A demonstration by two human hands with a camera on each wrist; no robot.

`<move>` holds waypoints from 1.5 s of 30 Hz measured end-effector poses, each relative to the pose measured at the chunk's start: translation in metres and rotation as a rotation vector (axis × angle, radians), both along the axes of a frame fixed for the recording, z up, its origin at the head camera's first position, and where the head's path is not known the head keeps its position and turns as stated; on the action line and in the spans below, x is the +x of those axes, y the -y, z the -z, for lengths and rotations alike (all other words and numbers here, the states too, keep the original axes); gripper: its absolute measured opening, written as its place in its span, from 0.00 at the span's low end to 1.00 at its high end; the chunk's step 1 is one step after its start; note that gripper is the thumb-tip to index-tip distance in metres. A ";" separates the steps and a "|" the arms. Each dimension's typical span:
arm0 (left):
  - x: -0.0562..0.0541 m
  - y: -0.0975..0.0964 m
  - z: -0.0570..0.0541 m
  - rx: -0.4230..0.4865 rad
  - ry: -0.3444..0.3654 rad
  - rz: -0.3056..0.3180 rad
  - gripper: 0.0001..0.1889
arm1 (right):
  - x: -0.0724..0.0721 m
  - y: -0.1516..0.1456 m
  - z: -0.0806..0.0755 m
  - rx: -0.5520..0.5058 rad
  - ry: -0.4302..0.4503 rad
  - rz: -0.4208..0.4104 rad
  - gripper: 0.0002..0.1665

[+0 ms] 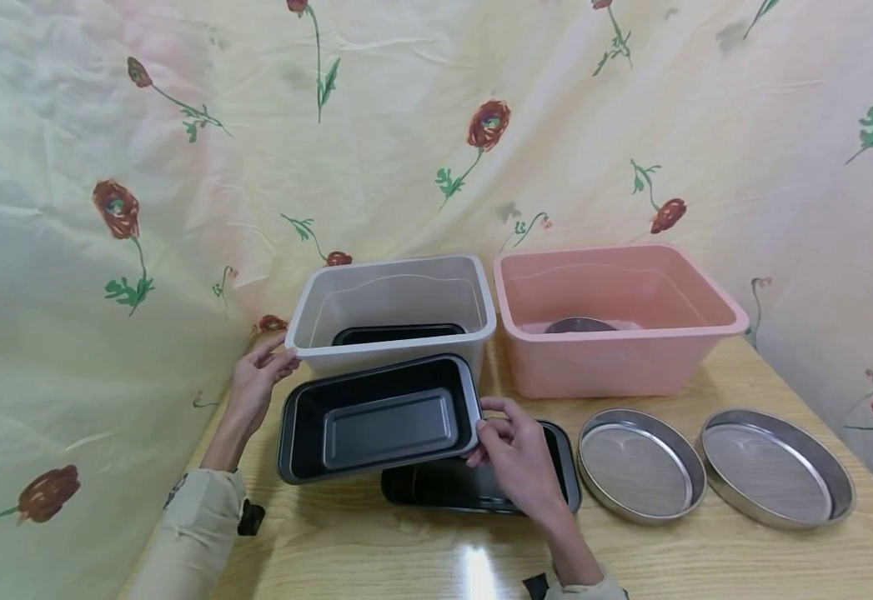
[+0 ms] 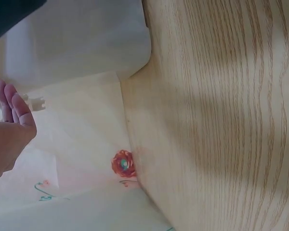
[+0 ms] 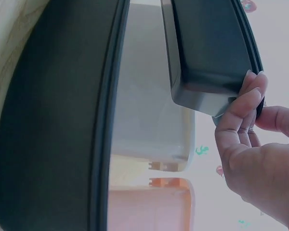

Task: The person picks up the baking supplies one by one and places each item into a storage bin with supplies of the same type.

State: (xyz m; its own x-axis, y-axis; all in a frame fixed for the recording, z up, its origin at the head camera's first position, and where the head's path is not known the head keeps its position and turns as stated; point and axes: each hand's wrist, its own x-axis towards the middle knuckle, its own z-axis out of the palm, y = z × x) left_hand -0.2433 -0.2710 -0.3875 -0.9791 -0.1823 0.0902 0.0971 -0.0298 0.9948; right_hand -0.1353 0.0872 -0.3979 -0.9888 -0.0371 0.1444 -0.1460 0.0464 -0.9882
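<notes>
My right hand (image 1: 514, 458) pinches the right end of a black loaf pan (image 1: 391, 417), holding it tilted above the table in front of the white bin (image 1: 391, 360). In the right wrist view, the thumb and fingers (image 3: 245, 108) clasp the pan's rim. A second black loaf pan (image 1: 481, 492) lies on the table partly behind that hand. At the white bin's left front corner, my left hand (image 1: 253, 387) touches the rim with loosely extended fingers. Inside this bin sits another dark pan (image 1: 398, 333), mostly hidden by the front wall.
To the right stands a pink bin (image 1: 601, 367) with a round metal piece (image 1: 579, 325) partly visible inside. Two round metal pans (image 1: 642, 467) (image 1: 777, 467) rest on the wooden table (image 1: 376, 558) before it. Flowered cloth (image 1: 406, 125) hangs behind and at the sides.
</notes>
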 end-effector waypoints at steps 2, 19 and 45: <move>0.000 0.000 0.000 0.005 -0.004 0.000 0.25 | 0.000 -0.003 -0.001 -0.007 -0.001 0.007 0.15; 0.000 -0.001 0.001 0.006 -0.013 -0.017 0.25 | -0.002 -0.023 -0.010 -0.046 0.003 0.031 0.18; 0.003 0.002 -0.001 -0.006 -0.026 0.020 0.25 | -0.020 -0.028 -0.027 -0.090 -0.098 0.091 0.16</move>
State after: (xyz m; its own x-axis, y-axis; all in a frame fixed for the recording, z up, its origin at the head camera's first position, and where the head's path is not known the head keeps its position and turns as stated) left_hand -0.2407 -0.2729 -0.3868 -0.9799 -0.1622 0.1162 0.1220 -0.0262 0.9922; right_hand -0.1557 0.1156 -0.3708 -0.9684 0.0696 0.2394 -0.2415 -0.0243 -0.9701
